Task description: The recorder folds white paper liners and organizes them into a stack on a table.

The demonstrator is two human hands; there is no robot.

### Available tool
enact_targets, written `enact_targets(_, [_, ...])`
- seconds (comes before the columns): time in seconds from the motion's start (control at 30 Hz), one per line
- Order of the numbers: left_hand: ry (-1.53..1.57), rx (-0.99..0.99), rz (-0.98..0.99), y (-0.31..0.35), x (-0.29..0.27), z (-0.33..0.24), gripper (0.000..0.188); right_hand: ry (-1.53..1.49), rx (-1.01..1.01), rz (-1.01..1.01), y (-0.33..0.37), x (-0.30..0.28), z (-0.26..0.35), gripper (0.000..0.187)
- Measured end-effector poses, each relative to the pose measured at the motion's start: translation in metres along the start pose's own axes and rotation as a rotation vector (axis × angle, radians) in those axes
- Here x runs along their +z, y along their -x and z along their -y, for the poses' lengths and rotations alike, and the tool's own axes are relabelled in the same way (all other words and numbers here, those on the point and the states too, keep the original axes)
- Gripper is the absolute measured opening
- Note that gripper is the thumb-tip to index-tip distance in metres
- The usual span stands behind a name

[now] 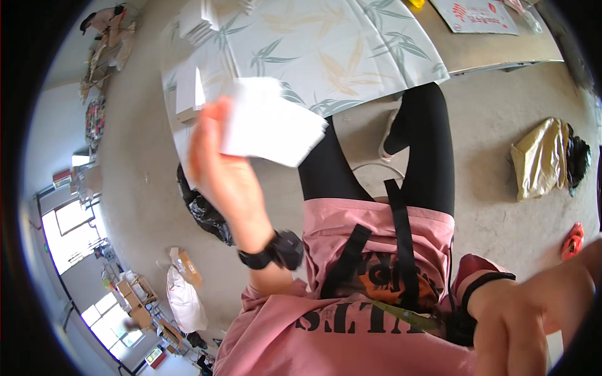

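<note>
My left hand (216, 166) is raised over the near left corner of the table, its fingers closed on a loose stack of white cards (269, 125). The stack is slightly fanned and smeared by motion. At the lower right, close to the camera, my right hand (527, 319) is blurred with its fingers bent downward. A small white piece (555, 349) shows beside those fingers; its kind cannot be made out. Near my left fingertips, a white box-shaped stack (188, 91) stands on the table's left edge.
A leaf-patterned cloth covers the table (326, 47); more white stacks (197, 22) lie at its far left. A tan table (533, 50) adjoins on the right. A gold bag (542, 160) lies on the floor at right, a black bag (207, 213) below the table's left side.
</note>
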State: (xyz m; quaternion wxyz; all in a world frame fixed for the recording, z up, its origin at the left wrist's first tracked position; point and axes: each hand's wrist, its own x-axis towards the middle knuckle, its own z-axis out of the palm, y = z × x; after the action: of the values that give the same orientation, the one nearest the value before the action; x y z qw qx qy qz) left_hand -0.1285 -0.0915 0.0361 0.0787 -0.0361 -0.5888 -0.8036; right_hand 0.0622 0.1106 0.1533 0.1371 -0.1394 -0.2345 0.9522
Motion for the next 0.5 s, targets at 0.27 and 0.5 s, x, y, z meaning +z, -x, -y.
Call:
enact_targets(0.27, [-0.05,0.177,0.04,-0.129,-0.016,0.01,0.045,-0.019,-0.054,0.066,-0.019,-0.012,-0.002,0.022])
enact_targets(0.5, [0.697,-0.411,0.171,-0.166,-0.044,0.214,0.024,-0.026,-0.068,0.116,-0.03,-0.008,-0.006,0.021])
